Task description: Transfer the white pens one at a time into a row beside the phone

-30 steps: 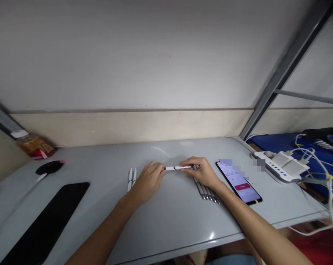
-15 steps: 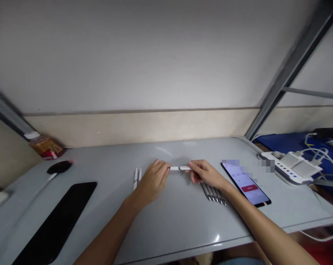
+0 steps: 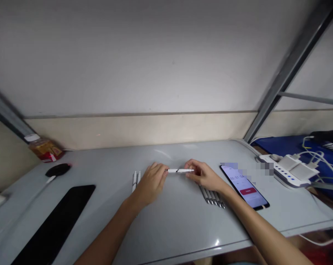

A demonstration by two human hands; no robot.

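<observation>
A white pen (image 3: 180, 170) with a dark band lies level above the desk, its left end pinched in the fingers of my left hand (image 3: 152, 182). Around the pen's right end, my right hand (image 3: 203, 176) has its thumb and fingers parted, with that end showing between them. Two white pens (image 3: 134, 181) stand side by side just left of my left hand, partly covered by it. Beneath my right wrist lies a row of several pens (image 3: 214, 199) with silvery ends, their upper parts hidden.
Right of the pens lies a phone (image 3: 247, 187) showing a timer. Beyond it is a power strip (image 3: 286, 171) with chargers and cables. On the left are a black flat pad (image 3: 58, 221), a black round charger (image 3: 58, 169) and a bottle (image 3: 45, 148) against the wall.
My right hand's fingers have parted from their pinch on the pen, so its right end now shows. My left hand keeps its hold. The view has shifted slightly.
</observation>
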